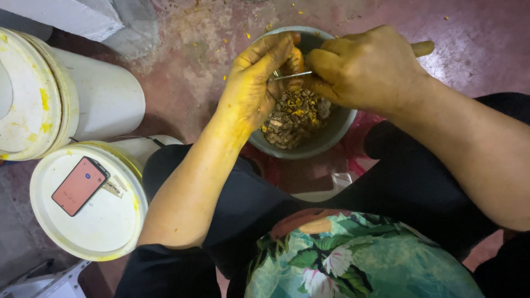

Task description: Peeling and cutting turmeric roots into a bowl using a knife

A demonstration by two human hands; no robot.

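Left hand point(255, 83) pinched yellow root point(296, 59) over bowl point(326, 138), 12 o'clock. Right hand point(367, 69) gripped knife point(291, 75), fingers curled. Phone point(79, 185) on bucket lid point(105, 226), 8 o'clock.

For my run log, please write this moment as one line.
left hand: holds yellow root piece | right hand: knife on it | below: grey bowl of peelings

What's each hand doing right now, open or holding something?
Left hand: closed on a small orange-yellow root piece.
Right hand: closed on a wooden-handled knife, blade against the piece.
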